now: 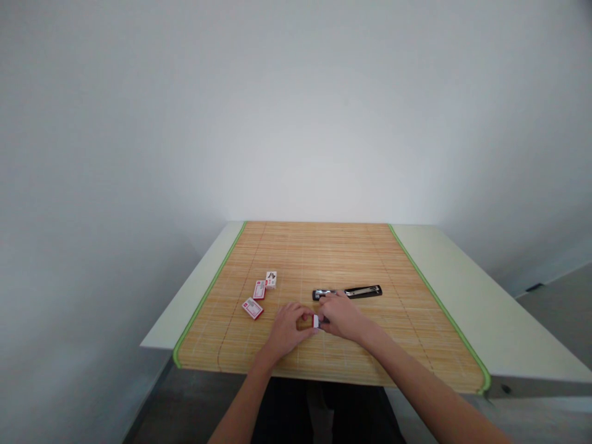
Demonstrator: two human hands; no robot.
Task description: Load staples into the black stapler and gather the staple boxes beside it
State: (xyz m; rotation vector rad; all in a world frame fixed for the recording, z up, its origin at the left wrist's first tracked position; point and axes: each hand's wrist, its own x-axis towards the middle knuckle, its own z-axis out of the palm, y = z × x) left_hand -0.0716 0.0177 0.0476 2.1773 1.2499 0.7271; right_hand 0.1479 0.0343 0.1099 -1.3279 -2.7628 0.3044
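A small red-and-white staple box [316, 322] stands between my two hands, near the front of the mat. My left hand [285, 330] pinches its left end between thumb and fingers. On the box's right side, my right hand [343, 316] has its fingers closed round a small dark piece, which looks like a strip of staples but is mostly hidden. Just beyond that hand lies a black stapler [365, 292], opened out long, with its metal channel showing. The right hand's knuckles overlap part of it in view.
To the left lie three more staple boxes: a white one [271, 280] with a dark picture, a red-and-white one [259, 290] beside it, and another [253, 308] nearer me. A bamboo mat [319, 246] with green edging covers the middle of a white table [444, 271] against a wall.
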